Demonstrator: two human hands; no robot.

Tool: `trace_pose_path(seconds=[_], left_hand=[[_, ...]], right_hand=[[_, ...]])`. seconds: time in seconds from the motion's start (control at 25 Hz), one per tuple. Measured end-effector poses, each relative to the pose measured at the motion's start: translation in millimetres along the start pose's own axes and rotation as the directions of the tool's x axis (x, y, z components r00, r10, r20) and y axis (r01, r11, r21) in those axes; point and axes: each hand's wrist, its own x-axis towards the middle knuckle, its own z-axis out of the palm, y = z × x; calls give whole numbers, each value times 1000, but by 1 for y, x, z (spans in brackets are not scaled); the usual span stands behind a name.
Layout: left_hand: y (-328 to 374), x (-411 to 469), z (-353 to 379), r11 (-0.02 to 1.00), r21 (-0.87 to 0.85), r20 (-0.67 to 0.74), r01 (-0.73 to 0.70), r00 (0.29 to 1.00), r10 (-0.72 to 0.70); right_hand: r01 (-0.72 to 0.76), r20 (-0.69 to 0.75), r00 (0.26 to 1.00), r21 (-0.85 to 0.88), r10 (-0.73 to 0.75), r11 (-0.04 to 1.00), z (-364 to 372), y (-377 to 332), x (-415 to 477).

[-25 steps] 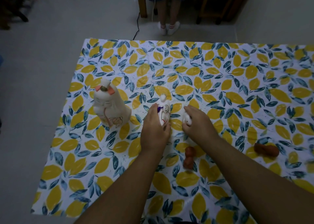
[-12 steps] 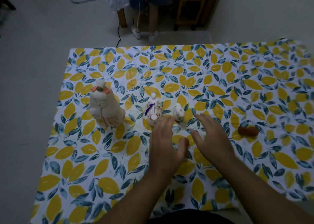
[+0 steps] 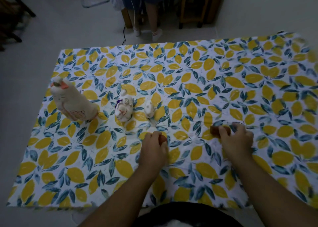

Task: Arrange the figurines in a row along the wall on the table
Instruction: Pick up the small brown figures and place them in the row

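Three white figurines stand in a line on the leaf-patterned tablecloth (image 3: 189, 68): a tall white cat (image 3: 72, 101) at the left, a middle-sized white figurine (image 3: 124, 108) with purple marks, and a tiny white one (image 3: 149, 109). My left hand (image 3: 154, 149) is closed around a small brown figurine (image 3: 163, 139), of which only one end shows. Further right, my right hand (image 3: 236, 140) grips a second brown figurine (image 3: 215, 131), lying on the cloth and partly hidden by my fingers.
The table's left edge drops to a pale floor. Beyond the far edge stand a person's legs (image 3: 151, 20), a cable and wooden furniture (image 3: 194, 4). The wall (image 3: 275, 8) rises at the far right.
Both hands have left the white figurines and drawn back toward me. My left hand closed on the near brown figurine; my right hand moved right and took hold of the other one.
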Motion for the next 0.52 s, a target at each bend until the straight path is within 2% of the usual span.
trace_pose_path(seconds=[0.04,0.12,0.28,0.4,0.52], left_hand=[[8,0,5,999,-41,9,-7,1000,8],[28,-1,16,993,-115,24,-27,999,30],[50,6,23,972,-225,-48,-70,997,61],[57,31,20,951,-288,-110,-108,991,80],[61,63,17,958,-216,-192,-188,970,147]], right_hand=[[7,65,998,34,-10,999,0,2,6],[123,165,977,77,-134,989,-4,3,13],[325,300,880,185,-369,927,-8,-4,14],[421,248,835,289,-492,860,0,-22,15],[543,172,769,332,-616,771,9,-54,21]])
